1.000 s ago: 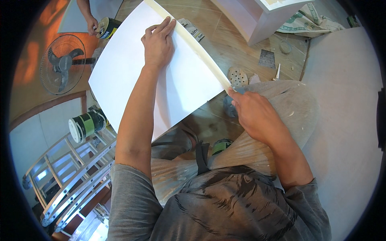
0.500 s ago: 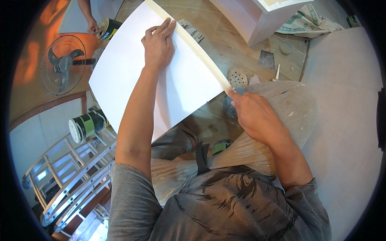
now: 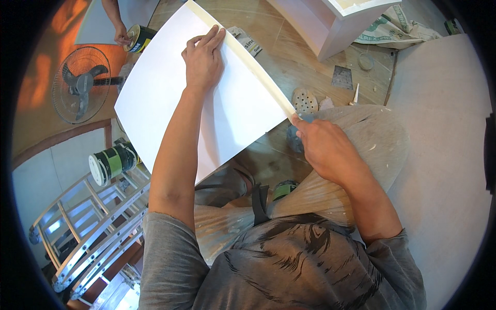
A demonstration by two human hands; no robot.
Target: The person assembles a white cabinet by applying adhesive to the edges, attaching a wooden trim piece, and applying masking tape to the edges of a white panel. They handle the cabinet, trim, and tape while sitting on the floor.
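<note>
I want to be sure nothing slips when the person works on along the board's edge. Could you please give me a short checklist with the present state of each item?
1. Left hand lies flat on the white board, near its far end: ok.
2. Right hand is at the near end of the cream edge strip: ok.
3. What the right hand's grip closes on: cannot tell, the fingers hide it.
4. Board supported at its near end: cannot tell, the arm covers it.
5. Floor beside the board free of clutter: not ok, a perforated disc and scraps lie there.
6. Another person's hand is apart from the board: ok.
</note>
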